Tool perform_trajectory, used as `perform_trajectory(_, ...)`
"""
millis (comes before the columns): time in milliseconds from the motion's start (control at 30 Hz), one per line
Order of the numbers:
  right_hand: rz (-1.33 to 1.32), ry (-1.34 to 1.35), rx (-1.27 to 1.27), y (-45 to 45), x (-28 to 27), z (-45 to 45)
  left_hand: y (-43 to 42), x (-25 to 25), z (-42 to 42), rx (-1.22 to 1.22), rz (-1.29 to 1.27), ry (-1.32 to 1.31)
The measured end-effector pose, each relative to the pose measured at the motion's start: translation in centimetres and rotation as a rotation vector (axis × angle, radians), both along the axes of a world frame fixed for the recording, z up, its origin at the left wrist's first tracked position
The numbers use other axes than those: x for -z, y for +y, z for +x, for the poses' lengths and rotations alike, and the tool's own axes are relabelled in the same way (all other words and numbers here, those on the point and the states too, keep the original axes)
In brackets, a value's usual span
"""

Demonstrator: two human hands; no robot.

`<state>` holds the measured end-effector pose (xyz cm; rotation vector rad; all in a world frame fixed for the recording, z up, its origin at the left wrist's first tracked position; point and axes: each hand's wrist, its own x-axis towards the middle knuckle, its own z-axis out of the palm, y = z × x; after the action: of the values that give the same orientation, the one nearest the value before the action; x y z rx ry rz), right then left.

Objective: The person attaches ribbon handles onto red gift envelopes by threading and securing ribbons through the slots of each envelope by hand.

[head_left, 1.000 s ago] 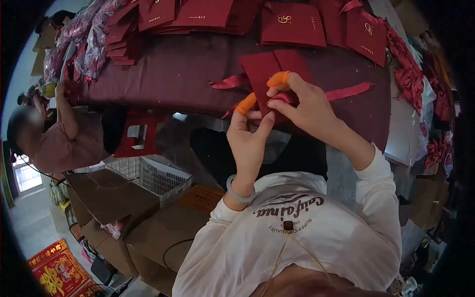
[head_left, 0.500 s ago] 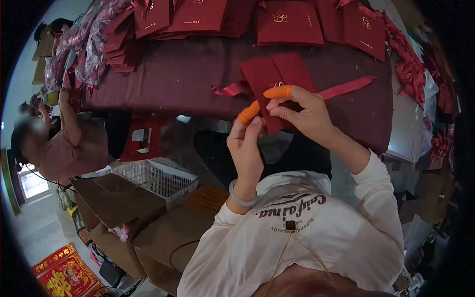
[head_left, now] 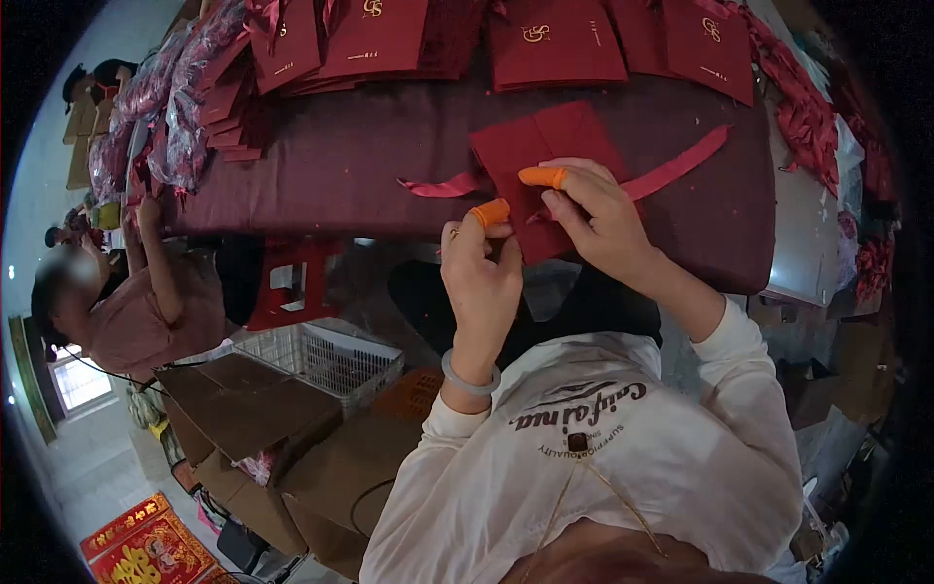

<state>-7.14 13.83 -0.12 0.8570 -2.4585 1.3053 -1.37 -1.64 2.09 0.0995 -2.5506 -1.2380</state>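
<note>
A red card envelope (head_left: 569, 131) lies at the table's near edge, with one red ribbon end (head_left: 440, 186) sticking out to its left and a longer red ribbon (head_left: 681, 164) running out to its right. My left hand (head_left: 482, 268) has its fingers and thumb at the envelope's lower left edge, closed on it. Over the envelope's right part is my right hand (head_left: 603, 214), thumb and fingers curled close together; whatever lies between its fingertips is too small to make out. Both index fingers wear orange finger covers.
Stacked red envelopes with gold lettering (head_left: 555, 44) line the far side of the dark red tablecloth (head_left: 341, 156). Plastic-wrapped bundles (head_left: 185, 117) are at the left, red ribbons (head_left: 793, 117) at the right. A seated person (head_left: 156, 302), a white crate (head_left: 331, 355) and cardboard boxes (head_left: 253, 404) are at left.
The small ribbon loop between my hands no longer shows. My right hand has shifted slightly right, its thumb drawn back from the envelope's middle. The view has shifted slightly.
</note>
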Motion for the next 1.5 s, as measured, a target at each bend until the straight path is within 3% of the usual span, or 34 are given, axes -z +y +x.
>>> perform_trajectory(100,0.071,0.049,0.054,-0.8,0.1,-0.1,-0.8,0.6,-0.4,0.06,-0.08,0.126)
perform_trajectory(267,0.197,0.085,0.093,-0.8,0.3,0.1,-2.0,-0.8,0.6,0.053,-0.142,0.007)
perform_trajectory(433,0.198,0.068,0.11,-1.0,0.2,0.1,-5.3,-1.4,3.1,-0.037,-0.003,-0.19)
perform_trajectory(467,0.2,0.079,0.11,-0.9,0.3,0.1,-7.1,1.0,3.7,-0.016,0.087,-0.027)
perform_trajectory(533,0.198,0.089,0.112,-1.0,0.5,0.1,-8.4,0.1,4.6,-0.203,0.213,-0.31)
perform_trajectory(600,0.208,0.089,0.114,-1.0,0.5,0.1,-8.6,-0.1,4.8,-0.262,0.157,-0.442)
perform_trajectory(700,0.039,0.1,0.067,-0.8,0.5,-0.2,-7.6,0.1,4.5,-0.116,-0.152,-0.177)
perform_trajectory(800,-0.096,0.136,0.189,0.5,-1.7,0.3,-5.5,-1.0,3.4,-0.174,-0.353,-0.01)
perform_trajectory(833,-0.019,0.21,0.336,1.3,-2.0,0.4,-4.3,-1.5,2.7,-0.185,-0.307,0.041)
perform_trajectory(933,0.171,0.062,0.628,4.1,-3.0,0.0,-2.0,-0.9,-0.4,-0.107,-0.007,0.078)
perform_trajectory(967,0.178,0.073,0.629,5.1,-2.8,-0.3,-1.5,-0.7,-1.4,-0.101,0.016,-0.018)
perform_trajectory(1033,0.607,-0.067,0.736,6.4,-1.9,-0.9,-0.3,-0.2,-3.4,-0.097,0.012,-0.052)
perform_trajectory(1100,0.622,-0.071,0.729,6.5,-1.0,-1.0,0.3,0.3,-4.0,-0.085,-0.034,-0.067)
perform_trajectory(1167,0.546,0.064,0.696,6.2,-0.4,-1.2,0.8,0.3,-4.2,-0.071,-0.085,-0.086)
perform_trajectory(1267,0.463,-0.062,0.658,6.2,-0.9,-1.4,0.9,-0.1,-3.4,-0.086,0.126,-0.158)
perform_trajectory(1333,0.393,-0.142,0.63,6.1,-0.8,-1.4,0.7,0.8,-3.0,-0.083,0.573,-0.159)
perform_trajectory(1400,-0.128,-0.336,0.555,5.7,-0.7,-1.4,0.5,1.1,-2.5,-0.092,0.633,-0.146)
perform_trajectory(1433,-0.125,-0.336,0.549,5.5,-0.8,-1.4,0.4,1.3,-2.3,-0.104,0.692,-0.131)
perform_trajectory(1500,-0.991,-0.635,0.302,4.9,-1.2,-1.3,0.3,1.8,-2.2,-0.091,0.697,-0.143)
